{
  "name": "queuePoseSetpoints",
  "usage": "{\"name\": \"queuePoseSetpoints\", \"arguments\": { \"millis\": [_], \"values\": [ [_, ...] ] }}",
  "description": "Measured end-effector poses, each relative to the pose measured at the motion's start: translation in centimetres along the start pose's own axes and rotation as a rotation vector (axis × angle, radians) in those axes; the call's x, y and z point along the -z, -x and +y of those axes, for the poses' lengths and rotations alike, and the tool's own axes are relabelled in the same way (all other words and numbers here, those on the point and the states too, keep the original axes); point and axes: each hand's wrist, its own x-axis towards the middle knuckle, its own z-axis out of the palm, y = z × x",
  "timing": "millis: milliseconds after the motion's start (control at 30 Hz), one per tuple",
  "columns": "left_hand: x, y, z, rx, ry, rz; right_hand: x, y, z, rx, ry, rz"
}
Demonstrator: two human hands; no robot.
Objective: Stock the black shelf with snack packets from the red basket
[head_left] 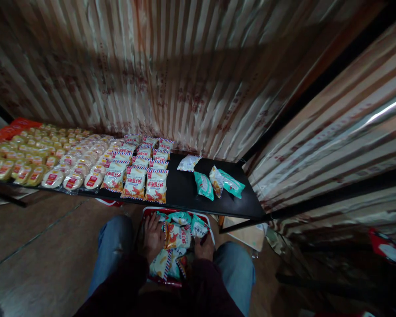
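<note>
— Nearest, what's between the knees?

— Glossy crinkled snack packets in a red basket (152,211). Left hand (152,237) lies spread and released on the heap, an orange-and-white shrimp-print packet (177,236) just beside its fingers (151,222). Right hand (204,247) curls among teal packets; whether it grips, I cannot tell.

— And on the black shelf (181,189)?

— Leftmost, rows of round yellow cakes (26,154), then shrimp-print packets (145,167) in three columns, then one white packet (188,163) and three teal ones (218,182) lying loose.
</note>
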Motion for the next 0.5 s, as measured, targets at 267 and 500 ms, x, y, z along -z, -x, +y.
{"name": "queuePoseSetpoints", "arguments": {
  "millis": [267,500],
  "values": [
    [1.2,-2.5,4.9,-0.184,0.214,-0.082,1.1,-0.8,-3.6,0.300,-0.018,0.163],
    [1.5,-8.3,7.3,-0.123,0.286,-0.096,2.7,-5.6,-9.8,0.508,0.018,0.253]
  ]
}}
